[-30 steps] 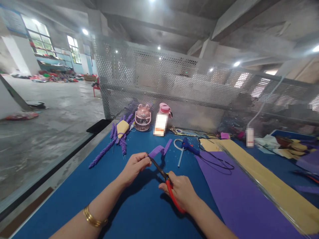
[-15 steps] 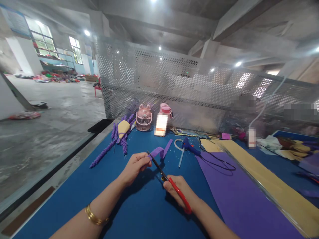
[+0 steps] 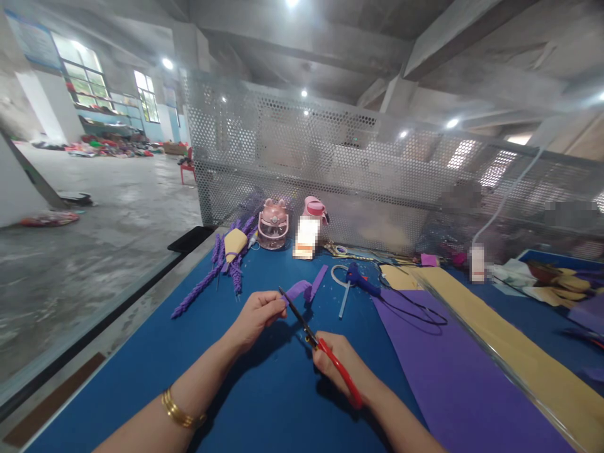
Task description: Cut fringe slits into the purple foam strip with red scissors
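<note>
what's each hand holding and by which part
Left hand: a purple strip, pinched near its left end. Right hand: scissors, by the red handle.

Head-worn camera looks forward and down at the nearby hands [image 3: 257, 318]

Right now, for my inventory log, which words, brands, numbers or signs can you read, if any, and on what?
None can be read.
Front white item, below the pink lid: pixelated.
Right-hand white item: pixelated.
Blue panel, far upper left: too small and blurred.
Scissors and purple strip: no writing visible.
</note>
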A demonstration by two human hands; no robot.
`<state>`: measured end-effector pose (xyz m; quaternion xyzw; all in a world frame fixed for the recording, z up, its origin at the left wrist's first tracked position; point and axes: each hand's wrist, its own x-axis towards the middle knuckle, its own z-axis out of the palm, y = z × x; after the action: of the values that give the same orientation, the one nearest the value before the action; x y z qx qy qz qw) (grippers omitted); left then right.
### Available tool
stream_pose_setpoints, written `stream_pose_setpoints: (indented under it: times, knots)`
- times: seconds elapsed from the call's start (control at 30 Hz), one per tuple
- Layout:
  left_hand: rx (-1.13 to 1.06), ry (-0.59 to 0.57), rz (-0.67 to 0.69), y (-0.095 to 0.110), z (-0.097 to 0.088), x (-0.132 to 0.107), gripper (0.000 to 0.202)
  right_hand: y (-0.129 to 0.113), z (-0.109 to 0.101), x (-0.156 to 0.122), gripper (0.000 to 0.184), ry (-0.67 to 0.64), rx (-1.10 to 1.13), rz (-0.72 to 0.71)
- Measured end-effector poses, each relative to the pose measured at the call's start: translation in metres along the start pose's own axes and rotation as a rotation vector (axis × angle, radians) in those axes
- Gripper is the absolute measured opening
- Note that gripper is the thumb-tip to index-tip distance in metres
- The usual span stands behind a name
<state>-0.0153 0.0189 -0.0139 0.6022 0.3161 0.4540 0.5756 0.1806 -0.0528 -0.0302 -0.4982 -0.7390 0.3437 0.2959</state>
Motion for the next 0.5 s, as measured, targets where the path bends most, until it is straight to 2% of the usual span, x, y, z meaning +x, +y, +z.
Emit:
stream_pose_setpoints:
  times: [0.1,0.33,0.5]
  knots:
    - [-0.027,-0.005,-0.006,0.001,0.003,-0.001,0.025,0.0,0.0,0.0,0.045,0.009,-0.065,0.002]
    - [-0.092,0.018,-0.03,0.007,0.008,-0.004,0.025,-0.019,-0.007,-0.002,0.052,-0.014,-0.097,-0.04]
    - [-0.141,0.028,-0.047,0.009,0.01,-0.004,0.026,-0.019,-0.006,-0.002,0.053,-0.007,-0.095,-0.047]
